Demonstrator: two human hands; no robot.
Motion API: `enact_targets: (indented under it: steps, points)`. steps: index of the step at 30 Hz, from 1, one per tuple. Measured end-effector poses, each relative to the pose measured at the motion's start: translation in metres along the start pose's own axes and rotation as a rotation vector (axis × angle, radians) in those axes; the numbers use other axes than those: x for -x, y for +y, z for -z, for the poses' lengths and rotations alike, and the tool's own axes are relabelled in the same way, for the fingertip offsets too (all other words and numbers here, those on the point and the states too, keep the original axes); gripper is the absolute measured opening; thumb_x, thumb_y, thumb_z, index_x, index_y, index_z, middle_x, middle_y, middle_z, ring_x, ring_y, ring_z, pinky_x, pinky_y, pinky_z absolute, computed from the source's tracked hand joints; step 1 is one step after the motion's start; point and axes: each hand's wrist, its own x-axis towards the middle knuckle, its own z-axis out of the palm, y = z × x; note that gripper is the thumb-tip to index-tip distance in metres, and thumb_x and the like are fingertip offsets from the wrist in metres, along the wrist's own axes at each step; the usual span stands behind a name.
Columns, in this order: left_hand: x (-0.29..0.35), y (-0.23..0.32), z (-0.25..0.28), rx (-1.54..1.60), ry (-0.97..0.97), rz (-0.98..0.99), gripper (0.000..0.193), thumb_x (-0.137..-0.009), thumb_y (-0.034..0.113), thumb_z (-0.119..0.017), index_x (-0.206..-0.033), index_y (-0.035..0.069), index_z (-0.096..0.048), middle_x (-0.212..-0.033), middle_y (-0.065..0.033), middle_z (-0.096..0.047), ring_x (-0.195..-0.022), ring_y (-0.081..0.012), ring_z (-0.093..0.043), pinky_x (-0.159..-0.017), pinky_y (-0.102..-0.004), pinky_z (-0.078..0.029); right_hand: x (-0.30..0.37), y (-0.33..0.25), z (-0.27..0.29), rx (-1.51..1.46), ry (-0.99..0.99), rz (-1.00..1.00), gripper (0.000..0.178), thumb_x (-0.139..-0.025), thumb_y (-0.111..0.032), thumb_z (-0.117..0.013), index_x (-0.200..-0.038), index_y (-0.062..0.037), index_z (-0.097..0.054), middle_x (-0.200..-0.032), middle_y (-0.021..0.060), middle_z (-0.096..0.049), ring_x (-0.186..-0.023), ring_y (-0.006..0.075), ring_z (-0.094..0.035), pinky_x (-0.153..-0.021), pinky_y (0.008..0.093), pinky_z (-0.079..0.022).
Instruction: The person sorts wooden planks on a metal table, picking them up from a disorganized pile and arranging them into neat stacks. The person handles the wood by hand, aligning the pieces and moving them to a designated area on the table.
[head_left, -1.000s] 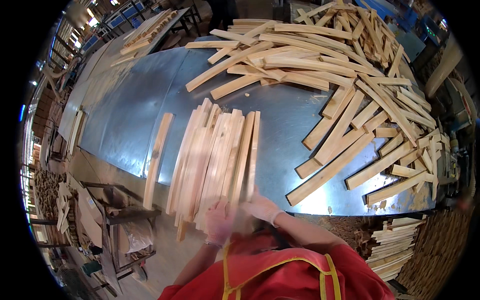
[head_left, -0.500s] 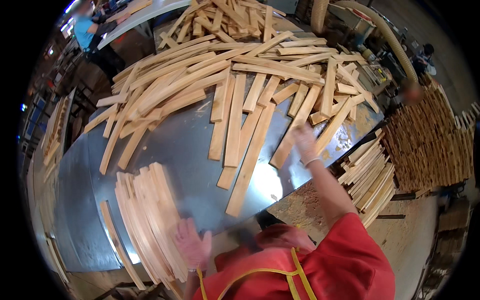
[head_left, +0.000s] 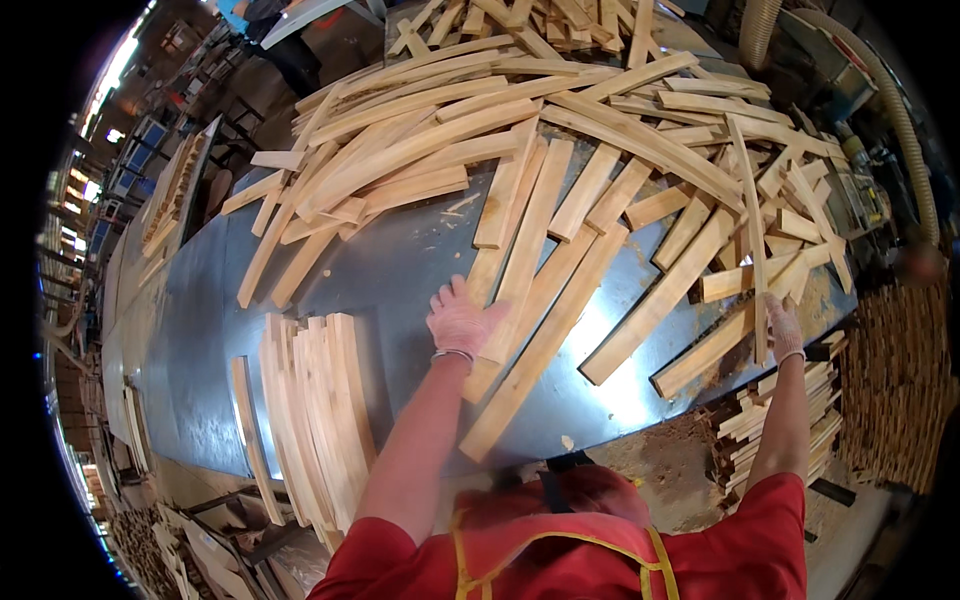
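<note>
Wooden strips lie in a loose heap over the metal table (head_left: 420, 390). My right hand (head_left: 785, 328), in a pale thin glove, closes around the near end of a wooden strip (head_left: 748, 215) at the right of the heap; this strip is turned up on its narrow edge. My left hand (head_left: 465, 322), gloved too, has its fingers spread beside a long strip (head_left: 530, 235) near the table's middle. Its thumb reaches over that strip; whether it presses on it I cannot tell.
At the left, a neat row of strips (head_left: 330, 410) lies side by side, with a single strip (head_left: 252, 430) apart from it. Stacked wood (head_left: 895, 380) stands beyond the table's right edge. A ridged hose (head_left: 915, 140) hangs at the far right. A person (head_left: 285, 45) stands at the far left.
My left hand has moved from the neat row up to the loose strips. My right hand has shifted right and taken hold of a strip, now on edge. The view has swung too.
</note>
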Motion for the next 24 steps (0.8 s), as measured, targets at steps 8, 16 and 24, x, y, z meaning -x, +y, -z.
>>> enact_targets:
  steps: [8,16,24]
  points:
    - [0.029,0.047,0.004,0.102,-0.128,-0.006,0.103,-0.078,0.049,-0.080,-0.164,0.011,-0.036,-0.149,-0.0225,-0.056,-0.133,-0.0382,-0.058,-0.110,-0.0446,-0.049,0.066,0.016,-0.086,-0.337,-0.215,0.243,0.096,-0.086,-0.011,-0.081,-0.167,-0.0049,-0.029,-0.124,0.0146,-0.064,-0.096,0.0242,-0.066,-0.083,0.0385,-0.058]
    - [0.085,-0.117,0.017,0.916,-0.363,-0.134,0.040,-0.088,0.015,-0.067,-0.125,0.001,-0.074,-0.112,-0.0120,-0.074,-0.108,-0.0243,-0.069,-0.097,-0.0343,-0.052,0.228,0.005,-0.145,-0.268,-0.505,0.294,0.088,-0.089,-0.004,-0.070,-0.168,-0.0012,-0.031,-0.118,0.0116,-0.065,-0.092,0.0167,-0.066,-0.074,0.0296,-0.058]
    - [0.274,-0.243,0.017,1.127,0.065,0.191,0.038,-0.090,0.008,-0.068,-0.126,-0.001,-0.070,-0.112,-0.0046,-0.068,-0.101,-0.0144,-0.065,-0.089,-0.0297,-0.053,0.404,0.059,-0.266,0.079,-0.973,0.289,0.061,-0.095,-0.030,-0.065,-0.149,-0.0050,-0.050,-0.105,0.0224,-0.070,-0.094,0.0361,-0.070,-0.086,0.0453,-0.057]
